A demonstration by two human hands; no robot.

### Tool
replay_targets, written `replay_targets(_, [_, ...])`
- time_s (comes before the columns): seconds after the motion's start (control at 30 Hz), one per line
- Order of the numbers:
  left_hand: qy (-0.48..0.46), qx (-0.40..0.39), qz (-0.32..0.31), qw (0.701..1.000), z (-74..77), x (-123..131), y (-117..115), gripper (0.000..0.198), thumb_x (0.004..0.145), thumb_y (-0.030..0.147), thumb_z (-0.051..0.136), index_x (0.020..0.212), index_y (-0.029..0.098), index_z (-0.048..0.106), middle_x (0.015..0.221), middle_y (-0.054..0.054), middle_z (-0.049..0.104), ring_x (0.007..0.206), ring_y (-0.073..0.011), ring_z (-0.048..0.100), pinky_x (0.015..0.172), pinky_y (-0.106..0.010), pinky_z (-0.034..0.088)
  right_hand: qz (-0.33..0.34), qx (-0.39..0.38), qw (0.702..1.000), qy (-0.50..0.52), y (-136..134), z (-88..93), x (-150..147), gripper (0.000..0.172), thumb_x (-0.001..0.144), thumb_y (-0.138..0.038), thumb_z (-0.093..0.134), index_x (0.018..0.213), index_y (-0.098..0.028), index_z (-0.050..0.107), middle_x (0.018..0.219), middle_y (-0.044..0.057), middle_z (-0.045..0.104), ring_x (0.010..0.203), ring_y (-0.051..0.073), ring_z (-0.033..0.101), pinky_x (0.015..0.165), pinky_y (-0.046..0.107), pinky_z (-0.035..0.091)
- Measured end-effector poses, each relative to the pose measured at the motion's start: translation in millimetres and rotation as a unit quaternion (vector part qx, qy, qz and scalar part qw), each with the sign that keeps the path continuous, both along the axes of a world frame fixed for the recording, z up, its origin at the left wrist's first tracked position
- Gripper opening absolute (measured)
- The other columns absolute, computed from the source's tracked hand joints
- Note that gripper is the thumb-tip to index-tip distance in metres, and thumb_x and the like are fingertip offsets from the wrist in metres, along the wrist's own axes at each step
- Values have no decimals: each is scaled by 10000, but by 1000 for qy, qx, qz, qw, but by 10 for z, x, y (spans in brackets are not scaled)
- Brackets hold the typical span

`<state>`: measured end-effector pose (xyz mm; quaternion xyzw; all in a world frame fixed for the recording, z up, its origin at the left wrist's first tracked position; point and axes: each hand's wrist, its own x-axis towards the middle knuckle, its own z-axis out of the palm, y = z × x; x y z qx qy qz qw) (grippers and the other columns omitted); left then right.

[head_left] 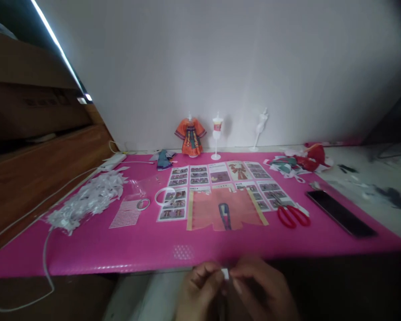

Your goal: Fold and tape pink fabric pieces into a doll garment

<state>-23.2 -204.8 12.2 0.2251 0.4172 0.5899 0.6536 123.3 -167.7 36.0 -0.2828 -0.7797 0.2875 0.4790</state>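
Note:
Just below the table's front edge, my left hand (202, 287) pinches a small white piece (225, 273), which looks like a bit of tape or paper. My right hand (262, 285) is beside it, thumb and forefinger closed at the piece's right side; whether they grip it is hard to make out. On the pink table cover (120, 254) beyond lies an orange fabric piece (207, 209) with yellowish side strips and a dark blue patterned motif. A printed instruction sheet (173, 214) lies partly beneath it. Red-handled scissors (292, 216) rest to its right.
At the back stand a doll form in an orange robe (191, 138), a form with a small top (217, 133) and a bare white form (261, 127). A phone (341, 214), fabric scraps (297, 162), a tape roll (143, 204) and a plastic bag (87, 200) lie around.

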Motion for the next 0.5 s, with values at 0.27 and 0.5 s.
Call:
replay_targets(0.27, [179, -1, 68, 982, -31, 131, -120, 329, 646, 484, 777, 619, 182, 651, 594, 12, 553, 576, -123, 487, 566, -204, 405, -9, -158, 987, -32, 0, 15, 87, 108, 767, -189, 564, 663, -177, 587, 618, -3, 592, 560, 116, 567, 540, 206, 423])
replay_targets(0.5, [217, -1, 50, 975, 6, 146, -103, 353, 649, 546, 749, 614, 209, 648, 631, -4, 569, 565, -142, 479, 556, -225, 409, -42, -223, 973, -47, 32, 31, 149, 53, 730, -199, 576, 683, -181, 591, 631, -4, 596, 599, 131, 562, 567, 213, 431])
